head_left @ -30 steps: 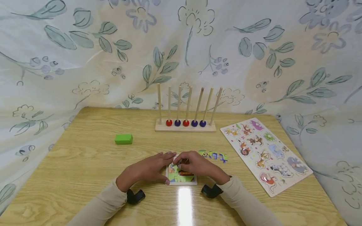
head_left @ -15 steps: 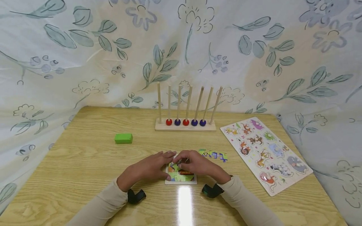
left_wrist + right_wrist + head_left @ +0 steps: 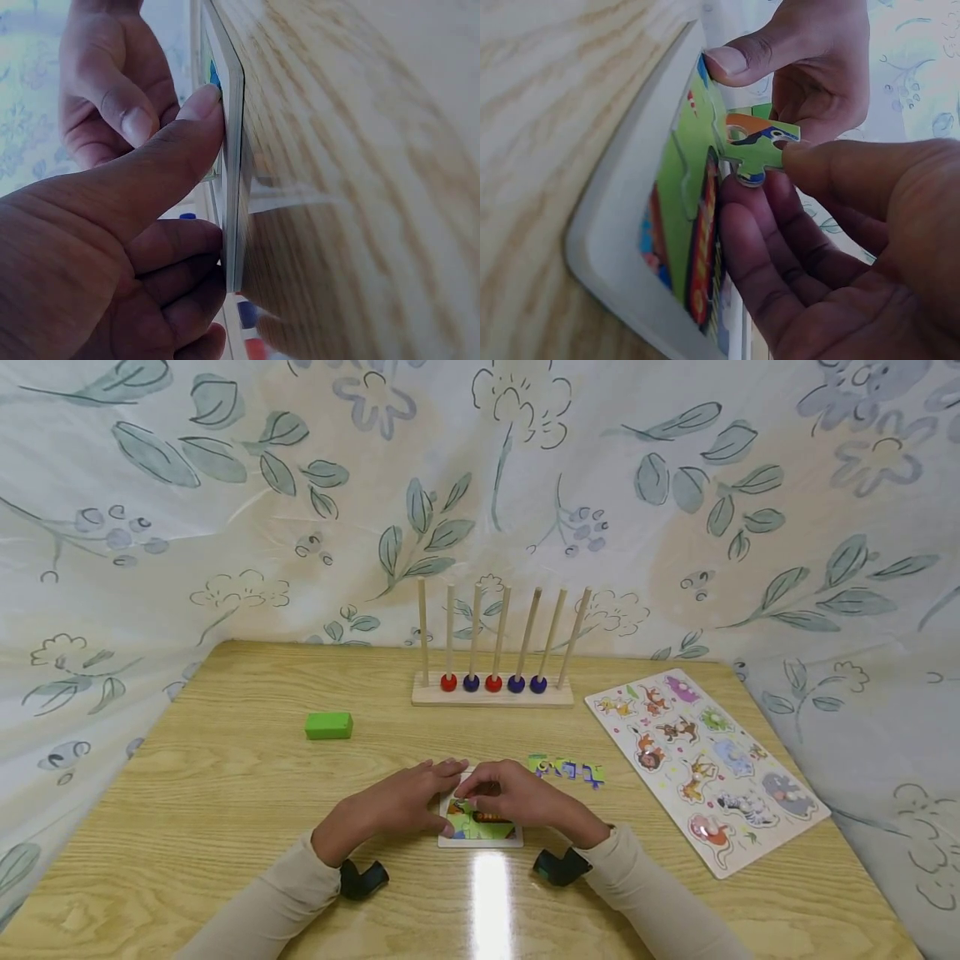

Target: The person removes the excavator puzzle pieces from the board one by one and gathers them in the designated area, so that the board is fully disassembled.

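Observation:
A small jigsaw board (image 3: 487,842) with a pale frame and a colourful picture lies flat on the table between both hands. My left hand (image 3: 401,797) rests along its left side, thumb on the frame and fingertips by the far edge. Above the picture, my right hand (image 3: 517,793) pinches a jigsaw piece (image 3: 760,150) between thumb and fingers. That piece is green with orange and dark blue and stands tilted up from the picture, its lower end close to the green part. Part of the board is hidden under the right hand.
Several loose jigsaw pieces (image 3: 570,768) lie right of the board. Behind stands a wooden peg rack (image 3: 491,697) with red and blue beads. A green block (image 3: 328,726) is at the left, and an animal peg puzzle (image 3: 705,768) at the right.
My left thumb has slid slightly away from the board's near corner, up its left side. The right hand stays over the same part of the picture, shifting only slightly with the piece.

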Demonstrator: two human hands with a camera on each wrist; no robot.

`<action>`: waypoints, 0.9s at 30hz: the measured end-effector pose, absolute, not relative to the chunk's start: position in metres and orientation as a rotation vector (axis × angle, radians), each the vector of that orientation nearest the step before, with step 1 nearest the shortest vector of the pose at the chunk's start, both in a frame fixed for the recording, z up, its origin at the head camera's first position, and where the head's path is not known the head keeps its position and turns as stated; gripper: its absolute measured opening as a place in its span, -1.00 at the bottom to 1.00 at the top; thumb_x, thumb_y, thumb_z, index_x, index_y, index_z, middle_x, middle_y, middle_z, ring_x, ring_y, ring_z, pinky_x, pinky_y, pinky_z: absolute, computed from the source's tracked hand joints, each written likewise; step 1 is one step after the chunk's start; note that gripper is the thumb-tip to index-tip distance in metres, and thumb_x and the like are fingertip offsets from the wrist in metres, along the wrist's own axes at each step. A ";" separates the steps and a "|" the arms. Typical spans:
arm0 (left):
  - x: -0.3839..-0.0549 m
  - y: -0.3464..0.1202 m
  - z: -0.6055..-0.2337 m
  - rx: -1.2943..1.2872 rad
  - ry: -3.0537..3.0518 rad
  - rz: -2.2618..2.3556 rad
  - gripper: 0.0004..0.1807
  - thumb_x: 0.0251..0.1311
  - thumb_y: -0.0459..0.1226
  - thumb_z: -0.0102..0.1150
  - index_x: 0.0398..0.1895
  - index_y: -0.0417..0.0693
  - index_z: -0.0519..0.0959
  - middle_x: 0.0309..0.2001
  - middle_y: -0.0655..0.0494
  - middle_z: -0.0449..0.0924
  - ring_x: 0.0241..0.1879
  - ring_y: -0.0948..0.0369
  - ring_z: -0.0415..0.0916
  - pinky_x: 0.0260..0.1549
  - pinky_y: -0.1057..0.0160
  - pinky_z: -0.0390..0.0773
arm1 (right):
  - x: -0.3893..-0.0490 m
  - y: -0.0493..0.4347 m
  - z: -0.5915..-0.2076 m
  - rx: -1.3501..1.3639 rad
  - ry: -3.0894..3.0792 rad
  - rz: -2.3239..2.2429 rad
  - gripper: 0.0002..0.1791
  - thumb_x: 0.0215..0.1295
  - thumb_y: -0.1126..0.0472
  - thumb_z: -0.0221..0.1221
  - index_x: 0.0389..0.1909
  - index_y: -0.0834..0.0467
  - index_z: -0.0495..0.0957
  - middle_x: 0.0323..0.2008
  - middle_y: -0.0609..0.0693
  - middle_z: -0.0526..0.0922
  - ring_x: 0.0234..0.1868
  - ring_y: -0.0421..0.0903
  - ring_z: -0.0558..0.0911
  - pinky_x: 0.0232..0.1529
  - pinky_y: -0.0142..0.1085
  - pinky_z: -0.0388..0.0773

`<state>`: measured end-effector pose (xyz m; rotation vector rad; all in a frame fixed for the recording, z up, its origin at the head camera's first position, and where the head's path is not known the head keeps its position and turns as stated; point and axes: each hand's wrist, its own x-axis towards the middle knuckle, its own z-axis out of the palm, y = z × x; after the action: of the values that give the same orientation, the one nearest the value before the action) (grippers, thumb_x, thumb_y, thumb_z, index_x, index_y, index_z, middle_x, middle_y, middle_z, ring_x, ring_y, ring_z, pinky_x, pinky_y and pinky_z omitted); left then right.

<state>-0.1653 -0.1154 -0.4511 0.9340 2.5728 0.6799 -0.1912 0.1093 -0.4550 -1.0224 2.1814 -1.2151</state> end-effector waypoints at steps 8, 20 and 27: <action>-0.167 -0.116 -0.451 0.965 2.572 0.659 -0.14 0.10 -0.10 0.41 0.42 -0.21 0.28 0.48 -0.05 0.09 0.43 -0.05 0.05 0.35 -0.07 0.07 | -0.190 0.110 -0.455 -1.079 2.218 -1.256 -0.78 0.39 0.40 0.11 -0.07 0.18 0.68 -0.14 -0.06 0.66 -0.19 -0.22 0.59 -0.19 -0.35 0.55; -0.165 -0.118 -0.446 0.982 2.578 0.615 -0.15 0.15 -0.07 0.36 0.44 -0.22 0.24 0.50 0.00 0.05 0.43 -0.06 0.06 0.35 -0.06 0.07 | -0.191 0.118 -0.448 -1.013 2.275 -1.261 -0.75 0.38 0.42 0.09 -0.07 0.19 0.68 -0.16 -0.10 0.66 -0.19 -0.15 0.59 -0.18 -0.32 0.55; -0.166 -0.118 -0.446 0.967 2.604 0.572 -0.20 0.22 -0.07 0.30 0.44 -0.19 0.25 0.50 0.04 0.07 0.42 -0.07 0.06 0.34 -0.06 0.10 | -0.195 0.134 -0.443 -0.968 2.367 -1.234 -0.77 0.38 0.39 0.12 -0.10 0.14 0.69 -0.22 -0.13 0.66 -0.24 -0.17 0.59 -0.21 -0.30 0.56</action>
<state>-0.1657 -0.1175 -0.4463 0.9675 2.6045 0.5718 -0.1948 0.1338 -0.4435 -0.9677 2.3673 -1.2338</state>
